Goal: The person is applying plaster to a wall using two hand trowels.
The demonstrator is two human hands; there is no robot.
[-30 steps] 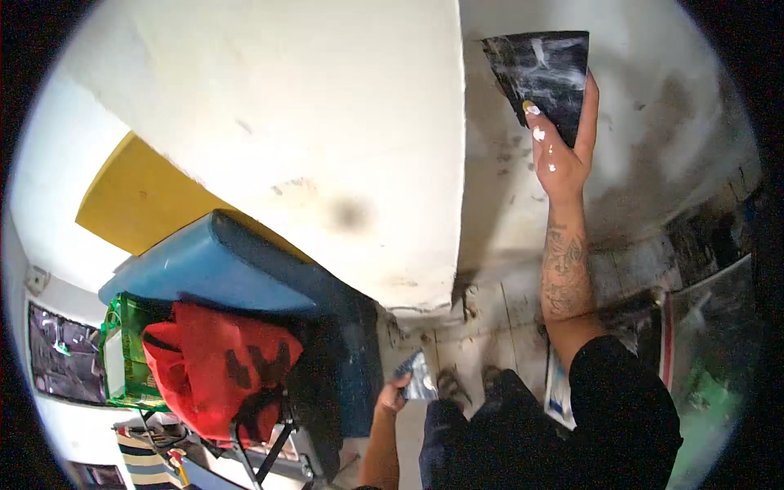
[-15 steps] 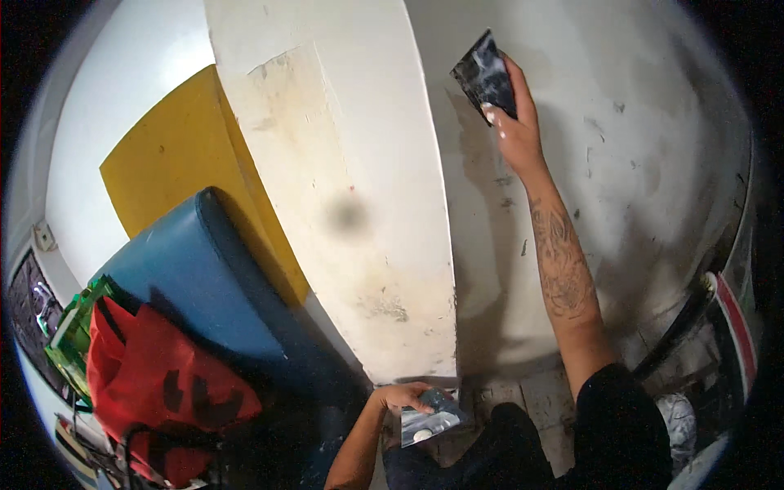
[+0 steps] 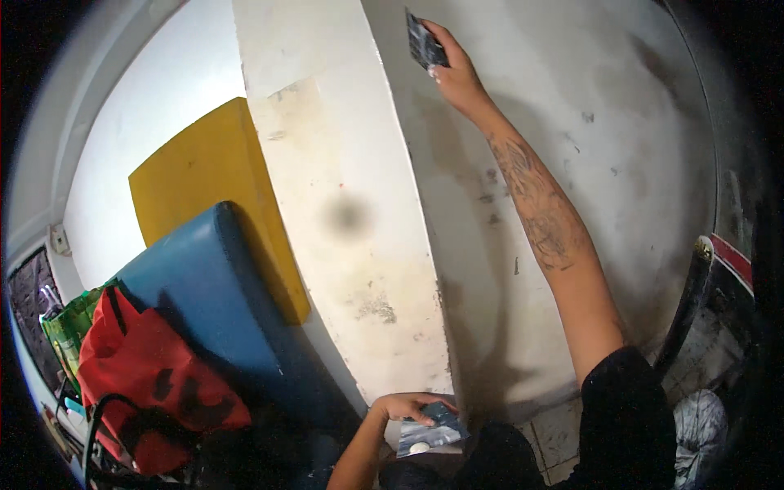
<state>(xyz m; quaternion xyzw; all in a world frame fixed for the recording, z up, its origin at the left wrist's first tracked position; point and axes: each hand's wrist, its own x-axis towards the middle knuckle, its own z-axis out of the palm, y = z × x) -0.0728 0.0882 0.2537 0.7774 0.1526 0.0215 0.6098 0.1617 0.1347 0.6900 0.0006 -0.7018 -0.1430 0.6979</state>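
Observation:
My right hand point(image 3: 451, 69) is raised high beside the white column point(image 3: 343, 155), its fingers gripping a dark, white-smeared flat scraper point(image 3: 423, 41) against or close to the dingy white wall point(image 3: 612, 204); whether the scraper touches it I cannot tell. Low down at the column's foot, my left hand point(image 3: 404, 408) holds a second flat scraper point(image 3: 437, 433), dark and smeared, which carries a small blob of white paste point(image 3: 420, 447).
Left of the column a yellow board point(image 3: 196, 188) and a blue padded panel point(image 3: 196, 286) lean, with a red bag point(image 3: 155, 376) and green bag point(image 3: 59, 331) before them. A red-edged object point(image 3: 732, 261) stands at right, above a pale crumpled bundle point(image 3: 698, 429). Tiled floor point(image 3: 555, 441) shows below.
My view has tilted up from the floor toward the wall. My right hand has moved up and leftward along the wall with its scraper. My left hand still holds the other one low.

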